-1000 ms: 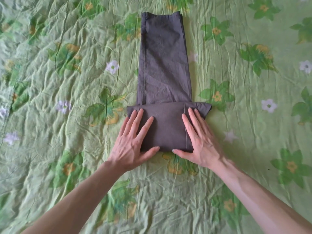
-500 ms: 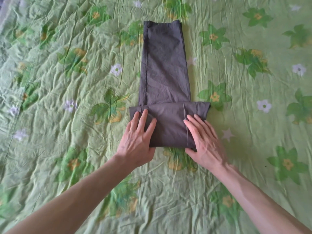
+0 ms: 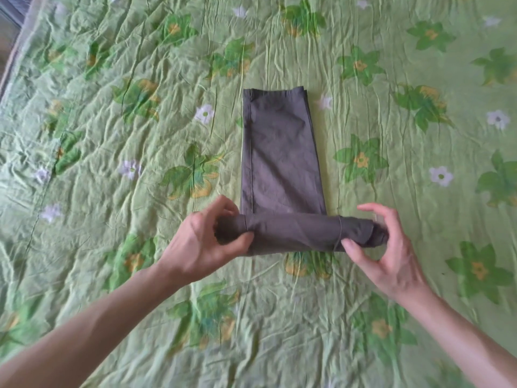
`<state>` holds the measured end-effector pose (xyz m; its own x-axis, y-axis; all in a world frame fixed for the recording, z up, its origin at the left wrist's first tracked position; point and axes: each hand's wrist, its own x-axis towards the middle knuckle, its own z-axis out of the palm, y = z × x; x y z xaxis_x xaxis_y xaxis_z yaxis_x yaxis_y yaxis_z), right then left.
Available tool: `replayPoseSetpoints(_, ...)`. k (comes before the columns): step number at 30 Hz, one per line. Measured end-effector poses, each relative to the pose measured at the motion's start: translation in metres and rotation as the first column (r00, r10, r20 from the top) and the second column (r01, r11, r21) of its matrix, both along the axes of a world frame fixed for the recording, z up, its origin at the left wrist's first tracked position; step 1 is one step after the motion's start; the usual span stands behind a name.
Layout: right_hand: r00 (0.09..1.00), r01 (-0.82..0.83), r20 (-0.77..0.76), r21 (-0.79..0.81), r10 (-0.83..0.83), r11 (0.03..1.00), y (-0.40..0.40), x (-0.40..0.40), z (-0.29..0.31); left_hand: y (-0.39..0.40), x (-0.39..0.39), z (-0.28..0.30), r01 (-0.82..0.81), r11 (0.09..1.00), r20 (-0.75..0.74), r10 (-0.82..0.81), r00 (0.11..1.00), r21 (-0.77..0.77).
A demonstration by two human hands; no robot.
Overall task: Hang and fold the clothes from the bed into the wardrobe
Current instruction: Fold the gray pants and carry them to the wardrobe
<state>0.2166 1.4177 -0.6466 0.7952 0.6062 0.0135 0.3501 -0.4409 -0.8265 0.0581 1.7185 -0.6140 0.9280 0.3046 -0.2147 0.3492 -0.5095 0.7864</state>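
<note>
Here the dark grey garment (image 3: pixel 281 161) lies on the green floral bedspread (image 3: pixel 112 135), roughly at the centre of the view. Its unrolled portion is a flat, narrow strip whose long axis runs away from the person; its far end points toward the top of the view, with a straight hemmed edge there. A seam line runs along the strip's left edge. The strip widens slightly toward the person.

At the near end of the garment, the cloth is gathered into a roll (image 3: pixel 296 232). The roll's long axis runs left to right, at a right angle to the strip, and it extends past the strip on both sides. A line of stitching crosses the roll near its right end.

The left hand (image 3: pixel 201 242) grips the left end of the roll: the thumb lies over the near side, and the fingers curl over the far side. The right hand (image 3: pixel 391 247) stands at the right end of the roll. Its thumb presses the near side beside the stitching, and its fingers arch over the end of the roll, the index finger raised clear of the cloth. Both forearms reach in from the near edge of the view, on either side of the garment.

The bedspread around the garment is heavily creased. Its left edge shows at the upper left corner of the view.
</note>
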Motion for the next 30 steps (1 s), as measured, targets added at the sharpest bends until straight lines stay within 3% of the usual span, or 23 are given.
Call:
replayPoseSetpoints(3, 0.983, 0.17, -0.089, 0.084, -0.162, 0.982, 0.016, 0.002, -0.004, -0.006, 0.004, -0.004, -0.319, 0.901, -0.086, 0.308, 0.948, -0.293)
replayPoseSetpoints(9, 0.933, 0.263, -0.244, -0.046, -0.266, 0.964, 0.049, 0.007, -0.041, -0.007, 0.014, -0.044, -0.413, 0.842, -0.175, 0.374, 0.911, -0.347)
replayPoseSetpoints(15, 0.95, 0.266, -0.135, -0.122, -0.281, 0.956, 0.069, 0.021, -0.076, -0.01, 0.032, -0.072, -0.563, 0.803, -0.273, 0.507, 0.818, -0.196)
replayPoseSetpoints(17, 0.959, 0.278, -0.016, -0.116, -0.282, 0.953, 0.073, 0.021, -0.078, -0.015, 0.036, -0.074, -0.569, 0.817, -0.248, 0.534, 0.808, -0.095)
replayPoseSetpoints(19, 0.953, 0.247, 0.206, -0.108, -0.222, 0.963, 0.073, 0.02, -0.073, -0.025, 0.036, -0.074, -0.563, 0.826, -0.163, 0.558, 0.814, 0.016)
replayPoseSetpoints(22, 0.887, 0.036, 0.46, -0.166, 0.045, 0.986, 0.062, 0.015, -0.069, -0.037, 0.032, -0.069, -0.429, 0.844, 0.047, 0.438, 0.898, 0.321)
replayPoseSetpoints(25, 0.832, -0.166, 0.475, -0.277, 0.285, 0.946, 0.048, 0.005, -0.073, -0.037, 0.024, -0.071, -0.099, 0.84, 0.137, 0.029, 0.99, 0.534)
replayPoseSetpoints(27, 0.828, -0.216, 0.428, -0.354, 0.363, 0.91, 0.041, 0.003, -0.074, -0.039, 0.017, -0.076, 0.109, 0.822, 0.082, -0.186, 0.979, 0.558)
replayPoseSetpoints(30, 0.811, -0.267, 0.367, -0.46, 0.455, 0.847, 0.041, 0.008, -0.068, -0.039, 0.01, -0.085, 0.298, 0.767, -0.098, -0.296, 0.95, 0.569)
